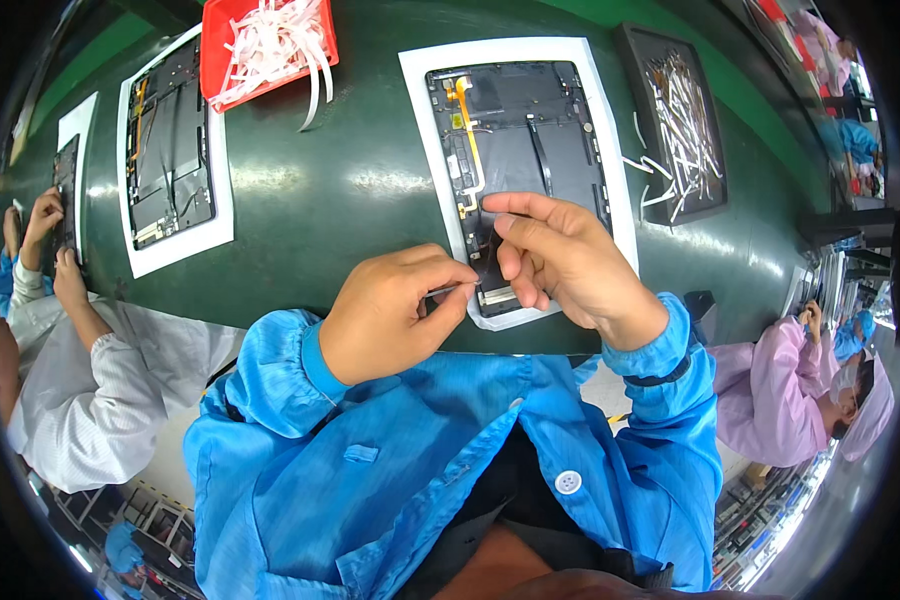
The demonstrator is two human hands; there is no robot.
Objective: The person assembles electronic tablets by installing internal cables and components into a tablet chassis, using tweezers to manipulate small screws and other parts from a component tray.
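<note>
A black tablet housing (510, 130) lies face up on a white sheet (410, 80) in front of me. An orange and white flex cable (467, 130) runs along its left side, and a black ribbon cable (540, 155) crosses its middle. My left hand (395, 310) is held at the housing's near left corner, thumb and forefinger pinched on something too small to make out. Over the housing's lower part hovers my right hand (565, 255), thumb and forefinger brought close together. A faint, thin see-through edge shows between the two hands; its kind is unclear.
A dark tray (715, 190) of white and silvery strips stands right of the sheet. At the far left is a red bin (210, 60) with pale strips, beside a second tablet housing (170, 140). A co-worker's hands (55, 220) handle another part at left; a person in pink (770, 400) sits right.
</note>
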